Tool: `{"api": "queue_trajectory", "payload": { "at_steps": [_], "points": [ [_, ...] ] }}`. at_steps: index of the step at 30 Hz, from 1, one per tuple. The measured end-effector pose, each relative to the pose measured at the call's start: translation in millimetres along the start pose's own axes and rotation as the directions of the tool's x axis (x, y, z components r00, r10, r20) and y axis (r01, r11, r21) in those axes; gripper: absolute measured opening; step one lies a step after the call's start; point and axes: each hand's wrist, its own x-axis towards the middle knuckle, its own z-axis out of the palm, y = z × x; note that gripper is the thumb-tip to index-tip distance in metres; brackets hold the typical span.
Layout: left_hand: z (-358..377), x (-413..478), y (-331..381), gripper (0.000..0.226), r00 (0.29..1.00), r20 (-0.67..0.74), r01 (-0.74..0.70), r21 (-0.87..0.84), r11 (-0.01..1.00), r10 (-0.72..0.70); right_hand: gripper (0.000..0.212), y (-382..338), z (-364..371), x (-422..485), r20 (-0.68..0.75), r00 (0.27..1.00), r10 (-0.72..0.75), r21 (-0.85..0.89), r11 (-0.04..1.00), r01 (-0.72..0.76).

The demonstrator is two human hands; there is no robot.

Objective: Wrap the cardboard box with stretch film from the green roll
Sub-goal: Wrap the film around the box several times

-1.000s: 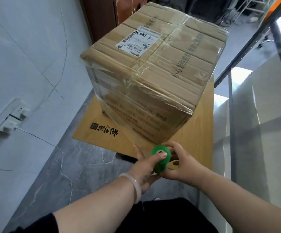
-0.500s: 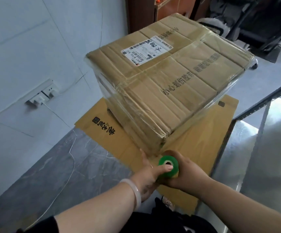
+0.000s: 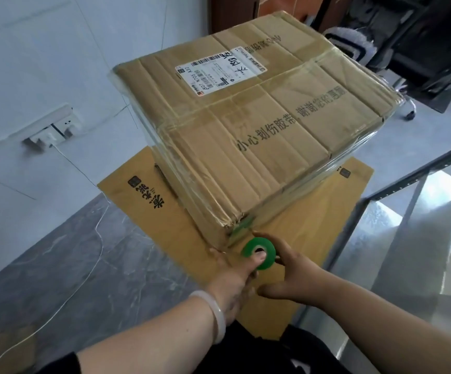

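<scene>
Left hand point(image 3: 229, 279) grips the green roll point(image 3: 258, 253), thumb in its core, right hand point(image 3: 297, 276) curled round its side; roll held just beside the near corner of the film-covered cardboard box point(image 3: 246, 136)

Film-wrapped cardboard box point(image 3: 259, 147) on flat cardboard; green roll point(image 3: 259, 253) at its near corner.

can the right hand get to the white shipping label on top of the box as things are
Probably yes. Nothing stands on the cardboard box between the right hand and the shipping label. But the label lies far back, and the hand's fingers curl round the green roll.
</scene>
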Motion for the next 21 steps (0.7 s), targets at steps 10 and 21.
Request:
{"api": "queue_trajectory", "payload": {
  "at_steps": [10,21],
  "points": [
    [3.3,5.1,1.6,0.148,0.999,-0.035,-0.014,-0.05,0.999,0.012,0.079,3.0,-30.5,27.1,0.178,0.982,-0.054,0.123,0.992,0.033],
    [64.9,-2.5,1.3,0.1,0.913,-0.395,-0.142,-0.539,0.83,-0.101,0.091,9.7,-95.7,76.1,0.666,0.728,-0.164,-0.098,0.948,0.303]
  ]
}}
